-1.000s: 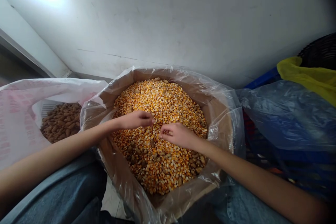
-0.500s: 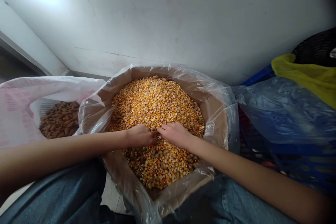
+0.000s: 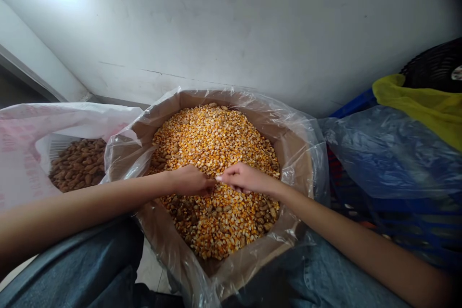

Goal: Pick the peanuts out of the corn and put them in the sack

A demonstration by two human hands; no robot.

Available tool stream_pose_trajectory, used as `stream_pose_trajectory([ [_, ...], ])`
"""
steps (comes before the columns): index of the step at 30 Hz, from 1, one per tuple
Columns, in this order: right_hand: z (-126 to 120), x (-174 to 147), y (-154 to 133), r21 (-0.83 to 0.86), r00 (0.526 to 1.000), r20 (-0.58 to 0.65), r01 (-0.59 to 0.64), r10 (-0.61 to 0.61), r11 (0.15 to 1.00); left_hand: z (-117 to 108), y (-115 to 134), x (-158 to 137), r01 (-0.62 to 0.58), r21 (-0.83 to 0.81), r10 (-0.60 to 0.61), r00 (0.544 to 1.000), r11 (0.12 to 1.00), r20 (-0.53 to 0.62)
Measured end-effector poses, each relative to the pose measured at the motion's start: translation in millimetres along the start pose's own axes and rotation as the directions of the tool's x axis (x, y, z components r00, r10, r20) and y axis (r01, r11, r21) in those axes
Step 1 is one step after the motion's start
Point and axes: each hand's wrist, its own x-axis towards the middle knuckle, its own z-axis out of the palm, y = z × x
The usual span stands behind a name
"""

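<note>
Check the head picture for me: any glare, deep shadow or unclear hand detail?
Head view: glare blows out the wall at upper left; head view: highlights streak the clear plastic liner; head view: the blue crate at lower right sinks into shadow; head view: whether the left hand or right hand holds anything is unclear.

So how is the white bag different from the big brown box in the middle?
The white bag has pink printing, while the brown box has a clear plastic liner. The bag shows brown nuts inside; the box shows mostly yellow corn kernels, with some nuts mixed in. The left hand and right hand are over the box, not the bag. Bag and box are both open on top.
</note>
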Motion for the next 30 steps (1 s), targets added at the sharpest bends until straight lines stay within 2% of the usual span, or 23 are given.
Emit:
stream_pose_trajectory([
  [1, 5.6, -1.0, 1.3, -0.238, 0.998, 0.029, 0.054, -0.049, 0.970, 5.1, 1.0, -0.6, -0.033, 0.056, 0.033, 0.999, 0.998, -0.004],
  [3, 18.7, -3.4, 3.8, -0.601, 0.981, 0.124, 0.196, -0.152, 0.775, 14.0, 3.1, -0.7, -0.075, 0.112, 0.077, 0.997, 0.991, -0.015],
  [5, 32.2, -5.2, 5.9, -0.769, 0.953, 0.242, 0.302, -0.180, 0.564, 19.3, 5.6, 0.6, -0.082, 0.126, 0.086, 0.996, 0.989, -0.027],
  [7, 42.9, -5.4, 7.2, -0.829, 0.935, 0.320, 0.355, -0.154, 0.433, 19.3, 7.6, 2.9, -0.058, 0.102, 0.061, 0.998, 0.993, -0.020],
  [8, 45.9, -4.9, 7.1, -0.837, 0.932, 0.334, 0.362, -0.142, 0.410, 17.2, 8.0, 4.1, -0.033, 0.063, 0.033, 0.999, 0.997, -0.001],
  [9, 47.0, -4.2, 6.3, -0.832, 0.934, 0.330, 0.356, -0.136, 0.424, 13.8, 7.8, 5.2, 0.002, 0.000, -0.002, 1.000, 1.000, 0.023],
  [10, 45.8, -3.5, 4.9, -0.808, 0.940, 0.310, 0.338, -0.140, 0.483, 9.2, 6.8, 6.1, 0.041, -0.091, -0.037, 0.998, 0.995, 0.044],
  [12, 37.3, -2.8, 0.3, -0.648, 0.966, 0.211, 0.252, -0.148, 0.719, -1.6, 2.3, 7.2, 0.102, -0.359, -0.085, 0.994, 0.928, 0.064],
  [13, 30.5, -3.1, -2.4, -0.486, 0.980, 0.153, 0.188, -0.129, 0.853, -7.1, -1.0, 7.3, 0.117, -0.518, -0.098, 0.993, 0.848, 0.063],
  [14, 22.8, -3.9, -4.9, -0.270, 0.990, 0.106, 0.121, -0.095, 0.955, -12.2, -4.8, 7.1, 0.124, -0.671, -0.109, 0.992, 0.732, 0.064],
  [15, 14.7, -5.1, -7.0, -0.026, 0.995, 0.076, 0.061, -0.058, 0.998, -16.6, -8.8, 6.7, 0.128, -0.799, -0.113, 0.991, 0.588, 0.076],
  [16, 6.9, -6.6, -8.5, 0.214, 0.997, 0.068, 0.012, -0.027, 0.977, -20.3, -13.0, 6.0, 0.138, -0.891, -0.110, 0.989, 0.433, 0.099],
  [18, -5.6, -9.7, -9.8, 0.570, 0.996, 0.089, -0.037, -0.018, 0.821, -25.0, -19.9, 4.5, 0.167, -0.969, -0.092, 0.984, 0.185, 0.152],
  [19, -9.8, -10.9, -9.8, 0.670, 0.995, 0.098, -0.043, -0.031, 0.741, -26.3, -22.1, 3.9, 0.177, -0.977, -0.080, 0.983, 0.122, 0.168],
  [20, -12.4, -11.8, -9.5, 0.725, 0.994, 0.103, -0.046, -0.043, 0.687, -26.8, -22.8, 3.3, 0.182, -0.977, -0.075, 0.982, 0.110, 0.175],
  [21, -13.5, -12.3, -9.2, 0.743, 0.993, 0.107, -0.048, -0.049, 0.667, -26.6, -21.8, 2.7, 0.186, -0.971, -0.073, 0.982, 0.147, 0.177],
  [22, -13.3, -12.4, -8.9, 0.734, 0.993, 0.111, -0.050, -0.047, 0.677, -25.6, -19.0, 2.2, 0.183, -0.956, -0.068, 0.983, 0.230, 0.172],
  [24, -10.8, -12.1, -8.2, 0.646, 0.993, 0.118, -0.055, -0.028, 0.762, -21.3, -8.1, 0.8, 0.124, -0.849, -0.029, 0.991, 0.513, 0.127],
  [26, -7.3, -11.4, -7.0, 0.458, 0.990, 0.142, -0.069, 0.003, 0.886, -13.8, 7.2, -1.2, -0.016, -0.572, 0.063, 0.996, 0.820, 0.062],
  [27, -5.7, -11.1, -6.0, 0.327, 0.988, 0.151, -0.062, 0.012, 0.943, -9.2, 14.9, -2.2, -0.099, -0.391, 0.126, 0.991, 0.915, 0.042],
  [28, -4.2, -11.0, -4.6, 0.177, 0.988, 0.153, -0.035, 0.008, 0.984, -4.3, 21.7, -3.0, -0.177, -0.218, 0.189, 0.981, 0.960, 0.037],
  [30, -0.6, -11.1, -0.7, -0.146, 0.988, 0.152, 0.062, -0.039, 0.987, 5.5, 30.9, -3.5, -0.285, 0.029, 0.282, 0.957, 0.958, 0.064],
])
